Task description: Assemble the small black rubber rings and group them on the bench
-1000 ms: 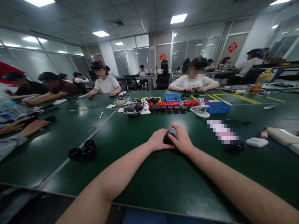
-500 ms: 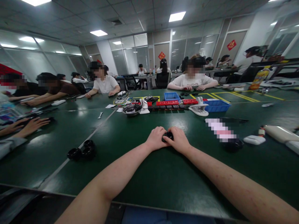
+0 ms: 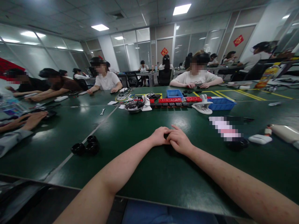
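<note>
My left hand (image 3: 159,136) is closed around a small black round piece (image 3: 166,136), of which only a little shows between the fingers. From the other side my right hand (image 3: 181,141) presses its curled fingers against the same piece, with one finger pointing outward. Both hands meet just above the green table (image 3: 140,168). Off to the left stand three glossy black round pieces: one on the left (image 3: 78,149), one behind (image 3: 91,139) and one in front (image 3: 92,148). They look hollow and like small rings or cups.
Beyond my hands lie a red power strip (image 3: 171,100), a white clamp (image 3: 202,105), blue bins (image 3: 221,103) and a bowl of cables (image 3: 134,106). A wrench (image 3: 102,111) is at the left. A white case (image 3: 260,139) lies right. Several people sit around.
My right hand has shifted its grip: its thumb and fingers now cover more of the black piece and one finger sticks out. The view has turned slightly left.
</note>
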The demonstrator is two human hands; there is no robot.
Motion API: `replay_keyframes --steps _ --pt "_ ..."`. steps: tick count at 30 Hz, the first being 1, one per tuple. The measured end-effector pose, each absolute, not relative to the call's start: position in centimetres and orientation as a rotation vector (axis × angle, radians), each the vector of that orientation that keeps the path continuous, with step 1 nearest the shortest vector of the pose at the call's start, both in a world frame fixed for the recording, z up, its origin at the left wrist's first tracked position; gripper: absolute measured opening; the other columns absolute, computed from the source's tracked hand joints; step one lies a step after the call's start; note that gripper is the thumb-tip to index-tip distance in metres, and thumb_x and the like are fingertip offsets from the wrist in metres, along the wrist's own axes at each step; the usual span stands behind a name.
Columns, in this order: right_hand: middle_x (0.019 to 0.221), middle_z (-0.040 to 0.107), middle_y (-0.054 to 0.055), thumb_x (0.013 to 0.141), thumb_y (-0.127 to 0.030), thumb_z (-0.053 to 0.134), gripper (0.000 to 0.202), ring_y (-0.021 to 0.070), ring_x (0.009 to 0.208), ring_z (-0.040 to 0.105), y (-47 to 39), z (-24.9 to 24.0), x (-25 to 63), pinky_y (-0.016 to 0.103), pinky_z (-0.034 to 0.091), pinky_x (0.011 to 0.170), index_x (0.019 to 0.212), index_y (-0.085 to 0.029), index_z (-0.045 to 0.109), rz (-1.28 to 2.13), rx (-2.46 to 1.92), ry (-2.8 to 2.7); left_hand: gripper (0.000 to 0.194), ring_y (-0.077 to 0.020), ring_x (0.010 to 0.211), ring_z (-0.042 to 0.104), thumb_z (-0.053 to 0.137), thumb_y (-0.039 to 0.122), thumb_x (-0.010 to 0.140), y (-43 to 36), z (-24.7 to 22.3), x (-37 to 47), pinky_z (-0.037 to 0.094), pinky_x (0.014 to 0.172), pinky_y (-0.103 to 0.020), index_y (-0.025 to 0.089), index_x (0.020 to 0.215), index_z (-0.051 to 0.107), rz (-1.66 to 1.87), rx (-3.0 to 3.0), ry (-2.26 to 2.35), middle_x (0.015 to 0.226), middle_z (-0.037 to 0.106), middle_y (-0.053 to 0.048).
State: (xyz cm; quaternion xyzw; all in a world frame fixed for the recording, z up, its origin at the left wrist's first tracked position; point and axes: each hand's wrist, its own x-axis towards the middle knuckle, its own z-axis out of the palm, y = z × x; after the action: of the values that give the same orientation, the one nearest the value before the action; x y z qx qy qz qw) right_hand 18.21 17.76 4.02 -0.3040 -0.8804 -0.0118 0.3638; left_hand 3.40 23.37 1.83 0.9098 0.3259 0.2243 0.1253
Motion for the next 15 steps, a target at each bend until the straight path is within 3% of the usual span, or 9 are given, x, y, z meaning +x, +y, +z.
replay_keyframes --steps 5,8,12,15 --pt "0.086 0.063 0.003 0.071 -0.016 0.038 0.022 0.0200 0.093 0.054 17.3 4.3 18.1 0.046 0.027 0.099 0.080 -0.023 0.057 -0.060 -0.833 -2.179 0.056 -0.0239 0.106 0.044 0.068 0.040 0.060 22.6 2.3 3.3 0.036 0.092 -0.037 0.020 0.110 0.051 0.712 2.654 0.914 0.115 0.048 -0.006" --pt "0.097 0.058 0.008 0.075 -0.029 0.045 0.023 0.0244 0.096 0.050 17.8 4.2 18.6 0.048 0.028 0.096 0.093 -0.019 0.054 -0.095 -1.027 -2.057 0.066 -0.0249 0.108 0.042 0.067 0.049 0.060 22.1 2.6 3.4 0.036 0.093 -0.039 0.021 0.115 0.045 0.745 2.652 0.961 0.118 0.046 -0.006" --pt "0.093 0.055 0.013 0.076 -0.045 0.048 0.041 0.0267 0.086 0.052 19.2 3.2 19.4 0.044 0.041 0.076 0.101 -0.013 0.047 -0.068 -1.188 -1.962 0.067 -0.0242 0.100 0.047 0.062 0.061 0.059 21.8 3.1 3.4 0.039 0.087 -0.039 0.019 0.109 0.047 0.702 2.646 1.106 0.108 0.049 -0.007" --pt "0.087 0.054 0.010 0.074 -0.049 0.050 0.044 0.0239 0.078 0.053 19.7 2.7 19.5 0.039 0.043 0.069 0.100 -0.014 0.046 -0.043 -1.239 -1.949 0.059 -0.0241 0.091 0.050 0.060 0.063 0.059 21.6 3.3 3.5 0.040 0.082 -0.039 0.018 0.097 0.053 0.674 2.685 1.264 0.095 0.053 -0.006"
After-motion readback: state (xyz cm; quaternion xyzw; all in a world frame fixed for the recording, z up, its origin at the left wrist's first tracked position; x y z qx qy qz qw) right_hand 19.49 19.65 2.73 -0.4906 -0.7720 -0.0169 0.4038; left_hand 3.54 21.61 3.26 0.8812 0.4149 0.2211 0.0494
